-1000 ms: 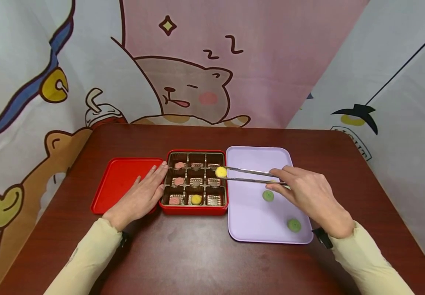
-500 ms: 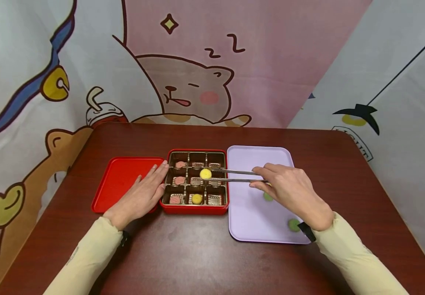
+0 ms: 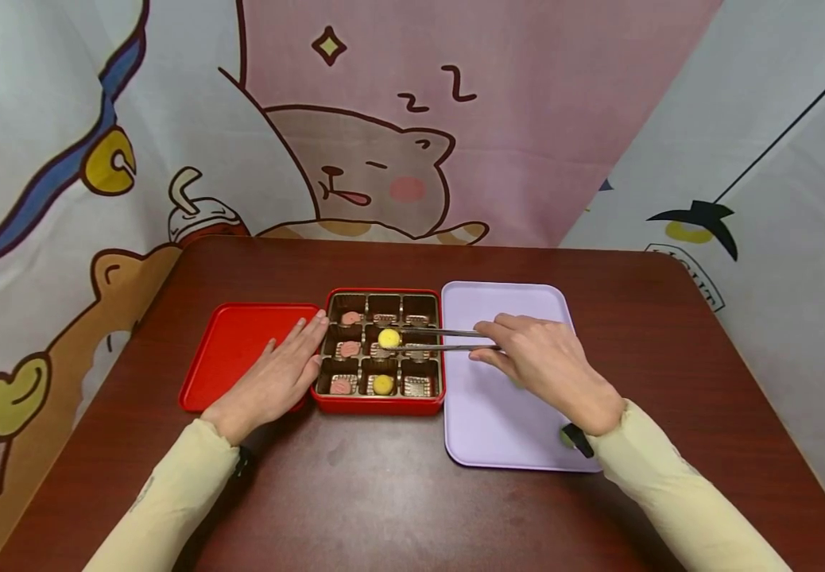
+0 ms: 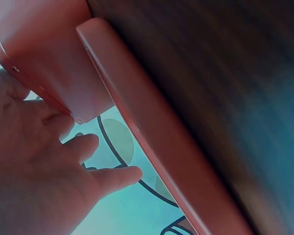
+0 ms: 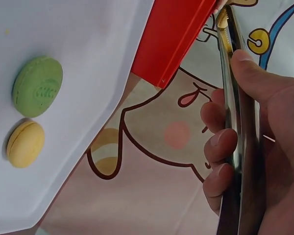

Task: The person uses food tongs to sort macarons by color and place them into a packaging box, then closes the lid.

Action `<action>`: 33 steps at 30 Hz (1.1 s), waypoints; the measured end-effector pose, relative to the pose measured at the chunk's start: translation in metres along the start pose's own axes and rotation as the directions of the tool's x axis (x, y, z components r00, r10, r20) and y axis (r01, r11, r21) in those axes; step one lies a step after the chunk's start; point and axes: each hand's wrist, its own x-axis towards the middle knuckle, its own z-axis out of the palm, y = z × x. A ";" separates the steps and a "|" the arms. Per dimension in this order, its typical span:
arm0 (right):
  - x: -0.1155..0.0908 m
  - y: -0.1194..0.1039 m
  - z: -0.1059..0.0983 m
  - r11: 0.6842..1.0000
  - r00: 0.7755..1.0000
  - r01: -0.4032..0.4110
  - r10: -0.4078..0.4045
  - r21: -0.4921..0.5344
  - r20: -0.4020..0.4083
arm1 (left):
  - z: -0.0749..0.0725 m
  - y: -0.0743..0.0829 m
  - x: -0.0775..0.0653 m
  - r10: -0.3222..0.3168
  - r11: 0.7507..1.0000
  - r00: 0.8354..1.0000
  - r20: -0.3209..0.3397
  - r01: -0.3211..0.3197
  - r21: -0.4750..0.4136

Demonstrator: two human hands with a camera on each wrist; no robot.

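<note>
Glossy table (image 3: pixel 384 492) below, metal tongs (image 5: pixel 247 161) hold a round yellow macaron (image 3: pixel 388 338).

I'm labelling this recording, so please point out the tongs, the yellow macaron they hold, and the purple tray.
Tongs (image 5: pixel 247 134), right wrist view: middle of one metal arm.
Yellow macaron (image 3: pixel 388 338), head view: middle of its visible face.
Purple tray (image 3: pixel 494 417), head view: bare surface toward its near end.

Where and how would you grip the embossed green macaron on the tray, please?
I'd pinch opposite edges of the green macaron, coming from the side away from the yellow one: its round rim looks exposed there, while the yellow one crowds the other side.
</note>
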 end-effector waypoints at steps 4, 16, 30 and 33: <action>0.005 -0.002 0.002 1.000 1.000 -0.005 0.005 -0.007 0.010 | 0.000 0.000 0.000 0.008 1.000 1.000 -0.013 -0.008 -0.001; 0.015 -0.007 0.006 1.000 0.999 0.001 0.000 -0.026 0.034 | 0.000 -0.001 0.002 0.016 1.000 1.000 -0.019 -0.016 0.001; 0.017 -0.008 0.009 1.000 0.998 -0.006 0.007 -0.030 0.057 | -0.001 0.000 0.000 0.010 1.000 1.000 -0.013 -0.010 -0.005; 0.014 -0.007 0.007 1.000 0.997 -0.021 0.023 -0.019 0.068 | -0.001 0.001 0.000 0.006 1.000 1.000 -0.006 -0.006 -0.002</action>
